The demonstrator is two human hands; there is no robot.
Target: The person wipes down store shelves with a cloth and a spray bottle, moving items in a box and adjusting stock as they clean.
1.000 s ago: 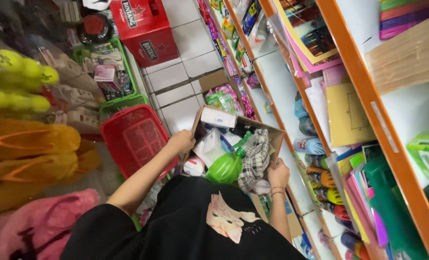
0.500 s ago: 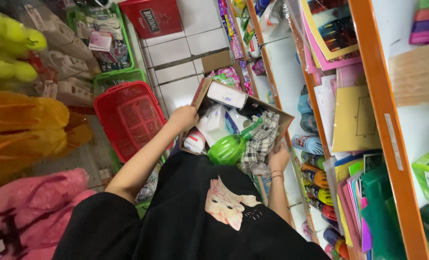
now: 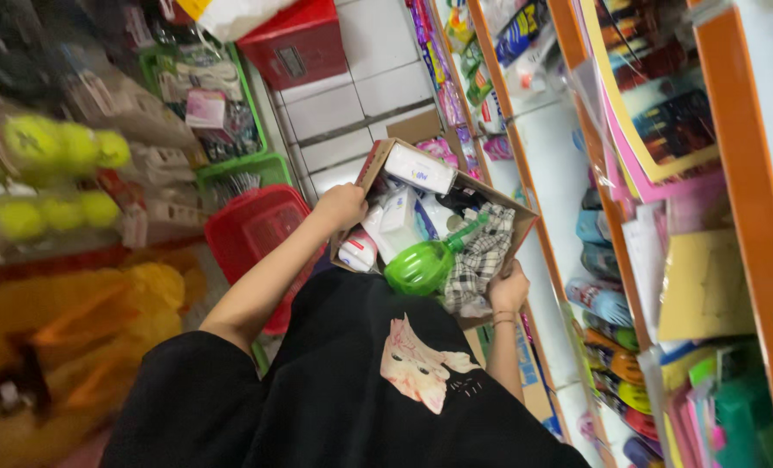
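Cardboard box (image 3: 378,165): gripped at opposite rims by left hand (image 3: 341,206) and right hand (image 3: 508,290).
Risk: green bottle (image 3: 423,264) could be tipped out if box is tilted.

White tiled floor (image 3: 343,104) carried a red basket (image 3: 261,234) and green crates (image 3: 230,165) along the left, a red box (image 3: 295,43) farther back, while orange-framed shelves (image 3: 568,104) on the right bore packets, notebooks and coloured folders.

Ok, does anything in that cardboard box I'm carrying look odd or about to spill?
The green bottle lies tilted across the cardboard box, and the checked cloth bunches over the rim by the right hand. Nothing has spilled.
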